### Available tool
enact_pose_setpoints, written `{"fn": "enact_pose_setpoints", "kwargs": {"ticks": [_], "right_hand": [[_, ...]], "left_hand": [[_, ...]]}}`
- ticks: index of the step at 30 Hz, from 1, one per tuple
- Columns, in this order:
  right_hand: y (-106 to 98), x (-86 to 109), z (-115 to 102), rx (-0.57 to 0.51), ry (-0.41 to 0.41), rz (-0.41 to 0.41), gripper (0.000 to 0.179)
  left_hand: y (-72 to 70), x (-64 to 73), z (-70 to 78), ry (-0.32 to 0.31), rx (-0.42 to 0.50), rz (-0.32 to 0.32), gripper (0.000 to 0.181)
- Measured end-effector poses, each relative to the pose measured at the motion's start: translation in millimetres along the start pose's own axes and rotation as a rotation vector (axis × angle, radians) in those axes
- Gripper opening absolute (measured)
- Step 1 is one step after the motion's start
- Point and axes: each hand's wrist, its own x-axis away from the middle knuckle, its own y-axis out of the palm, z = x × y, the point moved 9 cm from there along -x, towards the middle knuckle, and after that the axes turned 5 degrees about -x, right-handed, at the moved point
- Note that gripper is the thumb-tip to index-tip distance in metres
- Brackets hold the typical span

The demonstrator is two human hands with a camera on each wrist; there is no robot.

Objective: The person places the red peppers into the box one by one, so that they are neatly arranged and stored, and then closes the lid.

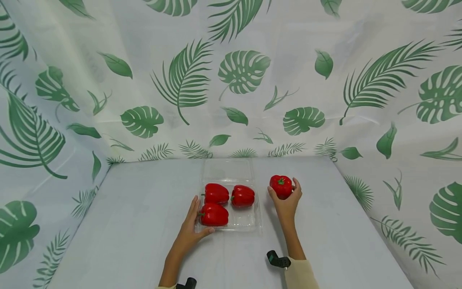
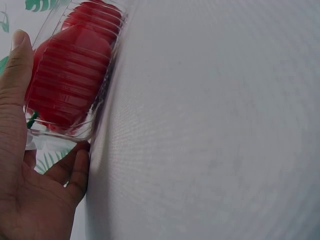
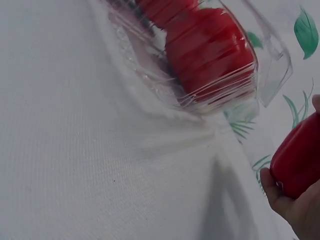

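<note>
A clear plastic container lies on the table with its lid folded back. Three red bell peppers sit in it: one at the back left, one at the back right and one at the front left. My left hand holds the container's front left corner, thumb along the front wall and fingers at the left side. To the right of the container, my right hand grips another red bell pepper above the table, its green stem facing the head camera. The right wrist view shows this pepper only partly.
The open lid lies flat behind the container, toward the table's back edge. A pale cloth covers the table. Leaf-printed sheets hang behind it and on both sides.
</note>
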Motion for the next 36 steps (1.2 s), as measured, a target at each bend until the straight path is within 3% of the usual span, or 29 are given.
{"fn": "enact_pose_setpoints", "kwargs": {"ticks": [14,22,30,36], "right_hand": [[22,15.7,-23,-0.024,-0.027,-0.298,0.082],[26,24.6,-40,-0.026,-0.086,-0.392,0.08],[34,41.3,-63,-0.137,-0.209,-0.581,0.079],[36,47.8,-63,-0.051,-0.175,-0.626,0.081]], "left_hand": [[-0.5,-0.7,0.6,0.006,0.004,-0.002,0.107],[0.1,-0.7,-1.2,0.005,0.0,-0.003,0.106],[-0.8,-0.9,1.3,-0.001,-0.018,0.0,0.106],[-0.6,-0.4,0.9,-0.009,-0.022,0.003,0.107]]}}
